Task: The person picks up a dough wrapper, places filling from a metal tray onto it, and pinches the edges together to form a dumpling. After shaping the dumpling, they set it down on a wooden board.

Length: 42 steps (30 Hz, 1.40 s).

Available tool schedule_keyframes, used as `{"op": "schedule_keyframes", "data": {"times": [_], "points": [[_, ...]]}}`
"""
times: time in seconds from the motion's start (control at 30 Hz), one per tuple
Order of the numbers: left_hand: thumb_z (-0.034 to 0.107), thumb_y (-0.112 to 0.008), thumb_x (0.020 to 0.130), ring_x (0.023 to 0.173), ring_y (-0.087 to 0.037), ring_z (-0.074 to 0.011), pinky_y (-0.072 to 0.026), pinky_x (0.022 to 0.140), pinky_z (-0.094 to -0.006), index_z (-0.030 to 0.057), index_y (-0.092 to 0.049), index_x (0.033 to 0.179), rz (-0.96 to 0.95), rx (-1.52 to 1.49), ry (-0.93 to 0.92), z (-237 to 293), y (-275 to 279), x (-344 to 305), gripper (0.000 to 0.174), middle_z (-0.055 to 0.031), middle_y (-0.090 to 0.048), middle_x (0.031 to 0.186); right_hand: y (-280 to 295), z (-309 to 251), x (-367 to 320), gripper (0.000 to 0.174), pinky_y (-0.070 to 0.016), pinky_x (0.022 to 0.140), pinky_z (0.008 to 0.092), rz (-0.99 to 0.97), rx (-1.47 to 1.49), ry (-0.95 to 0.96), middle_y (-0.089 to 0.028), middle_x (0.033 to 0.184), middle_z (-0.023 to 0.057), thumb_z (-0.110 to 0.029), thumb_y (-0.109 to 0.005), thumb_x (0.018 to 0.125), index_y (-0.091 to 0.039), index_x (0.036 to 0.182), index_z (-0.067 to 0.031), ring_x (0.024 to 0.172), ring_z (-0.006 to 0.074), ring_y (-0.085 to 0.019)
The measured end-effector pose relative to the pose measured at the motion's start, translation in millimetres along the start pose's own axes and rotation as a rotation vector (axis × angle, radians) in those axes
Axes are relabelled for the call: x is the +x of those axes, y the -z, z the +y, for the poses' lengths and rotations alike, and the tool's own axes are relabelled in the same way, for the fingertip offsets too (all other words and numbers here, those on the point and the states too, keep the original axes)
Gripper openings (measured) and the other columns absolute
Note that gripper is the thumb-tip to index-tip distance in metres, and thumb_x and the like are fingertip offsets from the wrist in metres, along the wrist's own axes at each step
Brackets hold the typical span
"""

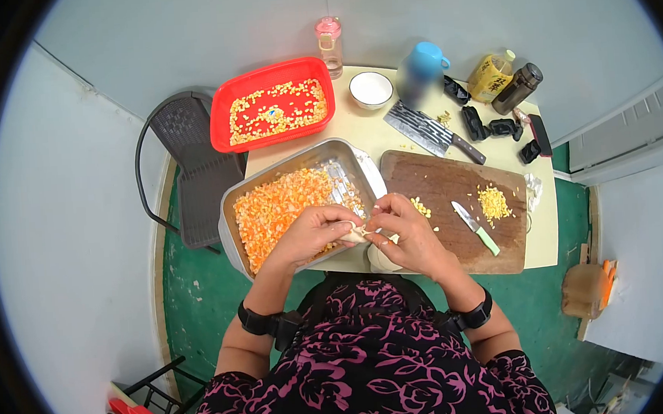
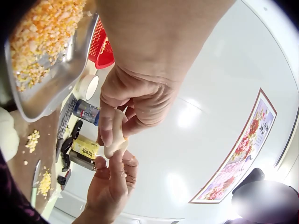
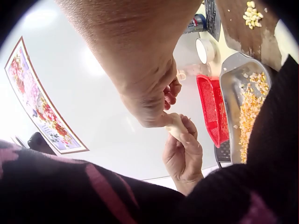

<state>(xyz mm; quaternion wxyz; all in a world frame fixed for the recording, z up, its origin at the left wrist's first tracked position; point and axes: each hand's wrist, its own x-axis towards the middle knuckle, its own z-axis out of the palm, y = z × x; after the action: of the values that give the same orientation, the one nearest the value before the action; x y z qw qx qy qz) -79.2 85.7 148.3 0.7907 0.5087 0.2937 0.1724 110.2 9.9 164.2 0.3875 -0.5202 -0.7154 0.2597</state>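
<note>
Both hands hold a pale dough dumpling in front of the body, over the near right corner of a metal tray. The left hand pinches one end between thumb and fingers. At the other end, the right hand pinches the dough with its fingertips. A bit of orange shows at the edge of the dumpling in the left wrist view. Chopped orange and white filling covers much of the tray. Partly hidden under the right hand is a pale, round lump of dough.
A wooden cutting board at right carries chopped yellow bits and a green-handled knife. Behind it lies a cleaver. A red basket, white bowl and several bottles stand at the back. A chair stands left.
</note>
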Motion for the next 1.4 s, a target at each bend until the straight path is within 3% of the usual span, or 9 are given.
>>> {"op": "schedule_keyframes", "data": {"times": [0.3,0.53,1.03,1.2,1.4], "points": [[0.007,-0.053,0.086,0.085,-0.058,-0.0117,-0.0518,0.074,-0.0244,-0.0043,-0.06,0.1,-0.044,0.023,-0.052,-2,3,2,0.019,-0.0078,-0.06,0.095,1,-10,8,0.018,-0.0436,0.073,0.0341,0.064,-0.01,-0.048,-0.052,0.085,0.0093,-0.001,-0.069,0.066,-0.06,0.082,-0.0031,0.084,0.0259,-0.053],[0.007,-0.054,0.086,0.085,-0.059,-0.0114,-0.0519,0.073,-0.0238,-0.0045,-0.06,0.101,-0.01,-0.018,0.018,-4,2,3,0.02,-0.0083,-0.061,0.093,-3,-3,3,0.017,-0.0443,0.07,0.0337,0.031,-0.055,0.012,-0.053,0.086,0.0098,-0.001,-0.069,0.066,-0.062,0.081,-0.0036,0.082,0.0254,-0.053],[0.007,-0.055,0.084,0.082,-0.061,-0.013,-0.0527,0.074,-0.0249,-0.0038,-0.057,0.101,0.051,-0.061,0.056,-5,0,3,0.02,-0.0101,-0.061,0.095,-7,-3,1,0.018,-0.0443,0.075,0.0367,0.019,0.002,-0.042,-0.053,0.089,0.0122,0.0,-0.064,0.067,-0.06,0.084,-0.0006,0.087,0.0297,-0.053],[0.009,-0.056,0.083,0.084,-0.061,-0.0136,-0.0522,0.076,-0.0265,-0.0033,-0.059,0.101,0.049,-0.058,0.026,-8,1,3,0.021,-0.0107,-0.061,0.1,-10,-1,-3,0.013,-0.0441,0.075,0.0359,0.065,0.052,-0.155,-0.054,0.089,0.0127,0.0,-0.065,0.068,-0.06,0.079,-0.0003,0.088,0.03,-0.053],[0.0,-0.059,0.079,0.084,-0.06,-0.0131,-0.0513,0.075,-0.0239,-0.0029,-0.058,0.106,0.022,-0.079,-0.033,-9,0,3,0.027,-0.0099,-0.061,0.096,-12,-1,-3,0.01,-0.0455,0.067,0.0343,0.116,0.147,-0.313,-0.055,0.087,0.0125,-0.003,-0.067,0.069,-0.061,0.077,0.0,0.08,0.0282,-0.056]]}}
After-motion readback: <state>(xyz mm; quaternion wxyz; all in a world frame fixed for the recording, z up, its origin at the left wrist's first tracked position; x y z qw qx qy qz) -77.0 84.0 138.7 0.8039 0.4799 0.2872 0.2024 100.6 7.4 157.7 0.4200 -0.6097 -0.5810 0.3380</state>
